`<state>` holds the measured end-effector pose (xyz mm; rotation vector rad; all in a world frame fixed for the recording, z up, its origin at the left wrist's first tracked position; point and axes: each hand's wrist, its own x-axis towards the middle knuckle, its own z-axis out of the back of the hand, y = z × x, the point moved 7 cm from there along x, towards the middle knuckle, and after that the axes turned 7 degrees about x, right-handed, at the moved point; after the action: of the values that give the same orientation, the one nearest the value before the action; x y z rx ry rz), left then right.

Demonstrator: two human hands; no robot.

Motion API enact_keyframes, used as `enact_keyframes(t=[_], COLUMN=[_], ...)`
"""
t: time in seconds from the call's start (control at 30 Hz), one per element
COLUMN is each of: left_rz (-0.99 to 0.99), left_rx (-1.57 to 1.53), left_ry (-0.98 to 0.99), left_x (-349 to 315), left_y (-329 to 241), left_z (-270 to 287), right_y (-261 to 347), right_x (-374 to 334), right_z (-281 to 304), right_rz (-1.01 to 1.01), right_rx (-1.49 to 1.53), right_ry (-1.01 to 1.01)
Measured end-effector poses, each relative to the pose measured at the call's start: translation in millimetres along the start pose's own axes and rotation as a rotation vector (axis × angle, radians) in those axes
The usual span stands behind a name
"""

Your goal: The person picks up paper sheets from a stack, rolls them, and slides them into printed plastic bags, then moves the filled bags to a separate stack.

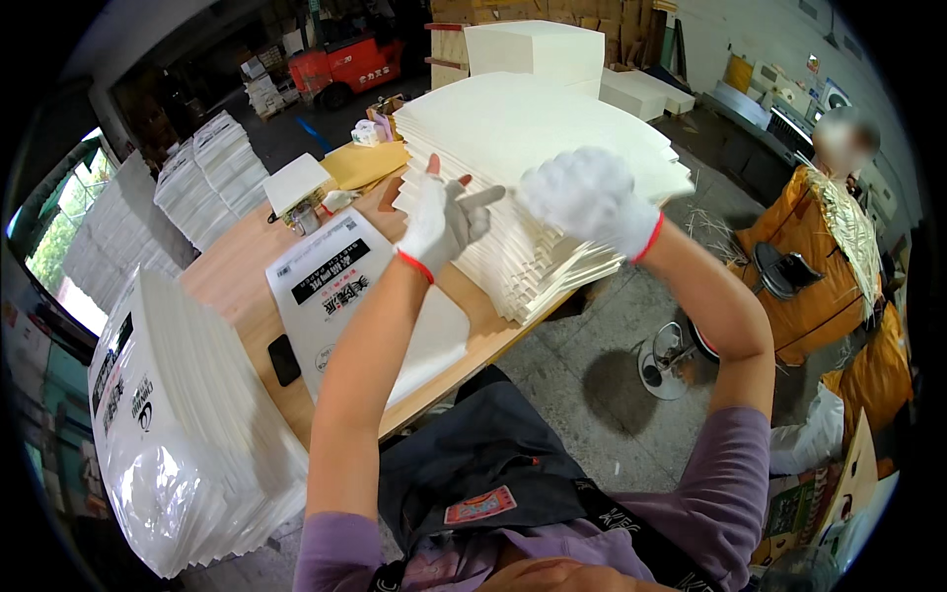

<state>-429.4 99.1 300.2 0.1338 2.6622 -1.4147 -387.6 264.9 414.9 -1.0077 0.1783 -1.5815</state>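
A tall stack of large cream-white paper sheets (493, 109) lies on the wooden table, its near edges fanned into uneven layers. My left hand (446, 219), in a white glove with red cuff and some bare fingertips, is over the stack's left edge. Its fingers are apart, with nothing seen in them. My right hand (587, 197), gloved the same way, is above the stack's right part. Motion smears it, so its fingers are unclear. Whether either hand touches the paper I cannot tell. A white printed paper wrapper (434, 331) lies flat beside the stack.
The wooden table (232, 281) carries a black phone (284, 360) and yellow envelopes (365, 166). A plastic-wrapped paper bundle (187, 424) stands at left. Behind are more paper stacks (212, 168) and a red forklift (345, 71). On the right, a person (846, 138) is near orange sacks (804, 261).
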Motion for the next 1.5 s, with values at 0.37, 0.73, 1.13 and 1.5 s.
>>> enact_keyframes(t=[0.37,0.73,1.13,1.5], left_rz=[-0.073,0.203,0.41,0.05], left_rx=[0.64,0.718,1.824,1.454], left_ry=[-0.234,-0.252,-0.419,-0.831], left_x=[-149.5,-241.0,-158.2,-145.0], left_y=[-37.9,74.9,241.3,167.1], left_z=[103.9,233.2,133.6,323.1], right_y=[-67.5,136.6,245.9,182.1], right_x=[-127.9,-93.4,-68.9,-48.5], right_z=[-32.6,-164.8,-242.3,-210.0], right_rz=[-1.062,-0.909,-0.84,-0.782], right_rx=[0.65,2.176,1.203,1.147], right_ry=[0.667,0.132,0.893,0.634])
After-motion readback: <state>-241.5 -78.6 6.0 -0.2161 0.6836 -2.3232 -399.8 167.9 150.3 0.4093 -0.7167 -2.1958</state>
